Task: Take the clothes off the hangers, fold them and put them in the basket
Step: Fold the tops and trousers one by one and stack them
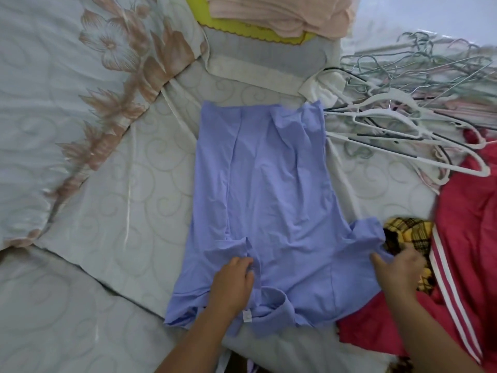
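Lavender T-shirt [269, 197] flat on the bed, both hands at its near end.

From my remote seat: the shirt lies mid-frame on the swirl-patterned bedsheet [121, 184], collar toward 6 o'clock. The left hand [231, 284] has its fingers curled, pinching a fold beside the near sleeve. The right hand [398, 267] rests at 4 o'clock with its thumb on the other sleeve (grasping or just touching, I cannot tell). The yellow basket [204, 20] sits at 12 o'clock with folded pink clothes [282, 14] in it, and empty hangers [403, 114] are piled at 2 o'clock.
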